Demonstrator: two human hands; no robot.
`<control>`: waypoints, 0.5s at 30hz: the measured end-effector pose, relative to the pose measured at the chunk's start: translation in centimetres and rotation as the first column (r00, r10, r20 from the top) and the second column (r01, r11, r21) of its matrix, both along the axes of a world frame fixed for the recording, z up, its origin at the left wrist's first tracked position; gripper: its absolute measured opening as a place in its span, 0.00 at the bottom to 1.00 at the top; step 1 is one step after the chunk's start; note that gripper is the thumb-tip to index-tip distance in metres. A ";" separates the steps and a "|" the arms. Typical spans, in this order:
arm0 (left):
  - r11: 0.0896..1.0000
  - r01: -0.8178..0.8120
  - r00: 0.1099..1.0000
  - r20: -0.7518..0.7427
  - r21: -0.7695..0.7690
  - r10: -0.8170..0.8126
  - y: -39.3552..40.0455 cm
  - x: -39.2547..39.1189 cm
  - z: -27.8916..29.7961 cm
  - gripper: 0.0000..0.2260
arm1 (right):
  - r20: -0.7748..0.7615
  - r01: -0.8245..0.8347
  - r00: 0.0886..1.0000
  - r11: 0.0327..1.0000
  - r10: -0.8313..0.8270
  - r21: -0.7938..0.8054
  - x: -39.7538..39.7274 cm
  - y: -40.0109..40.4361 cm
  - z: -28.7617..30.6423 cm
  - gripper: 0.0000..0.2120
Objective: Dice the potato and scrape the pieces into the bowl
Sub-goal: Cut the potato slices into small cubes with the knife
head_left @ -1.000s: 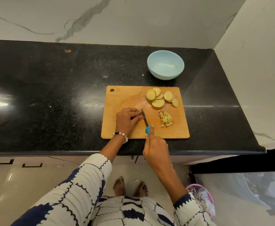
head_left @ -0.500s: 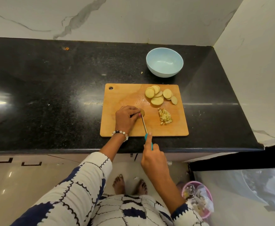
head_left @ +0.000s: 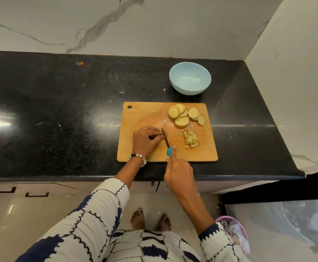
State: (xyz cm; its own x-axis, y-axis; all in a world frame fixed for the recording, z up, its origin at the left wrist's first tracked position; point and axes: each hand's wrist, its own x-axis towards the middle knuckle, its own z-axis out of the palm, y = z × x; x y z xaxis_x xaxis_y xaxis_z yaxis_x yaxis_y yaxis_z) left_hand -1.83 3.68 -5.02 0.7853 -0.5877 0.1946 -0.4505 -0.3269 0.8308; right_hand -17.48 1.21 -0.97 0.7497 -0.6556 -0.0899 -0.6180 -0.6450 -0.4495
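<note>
While the right hand [head_left: 179,171] hangs over the near edge of the desk [head_left: 60,110], its fingers are clenched round the blue handle of the knife [head_left: 166,139], forefinger laid along the top, and the blade runs from that handle away toward the far side, tilted a little left. Just left of the blade, on the board [head_left: 145,116], the left hand [head_left: 145,141] is curled down with its fingers [head_left: 154,132] pinching a potato piece [head_left: 163,136], most of it hidden under the knuckles so its shape cannot be told. The blade lies touching or just beside that piece on its right, so the cut ahead turns on this: the edge stands right of the left fingertips and close to them, and its long axis runs near to far, parallel to the knuckles. I judge the fingertips should keep tucked back as the blade comes down. Right of the knife, apart from it, sits a small heap of dice [head_left: 190,141]. Farther off, toward the far right corner of the board, lie uncut slices [head_left: 181,115], overlapping. Beyond the board's far edge stands the bowl [head_left: 190,68], with no potato in it, so dicing is far from done.
</note>
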 end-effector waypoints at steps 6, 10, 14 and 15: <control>1.000 -0.006 1.000 -0.011 -0.006 0.006 -0.1 -0.1 0.0 0.07 | -0.065 -0.016 0.998 1.000 0.014 -0.018 -0.1 0.4 0.8 0.27; 1.000 -0.018 1.000 -0.022 -0.010 0.018 -0.2 0.0 -0.1 0.07 | -0.235 -0.067 0.970 0.997 0.059 -0.027 0.2 1.1 1.6 0.32; 1.000 -0.029 0.999 -0.028 -0.010 0.028 -0.2 0.0 -0.1 0.06 | -0.298 -0.070 0.953 0.997 0.055 -0.041 1.2 1.2 1.2 0.34; 0.999 -0.031 0.999 -0.028 -0.009 0.030 -0.2 0.0 -0.1 0.06 | -0.300 -0.067 0.953 0.997 0.053 -0.037 1.4 1.1 1.1 0.33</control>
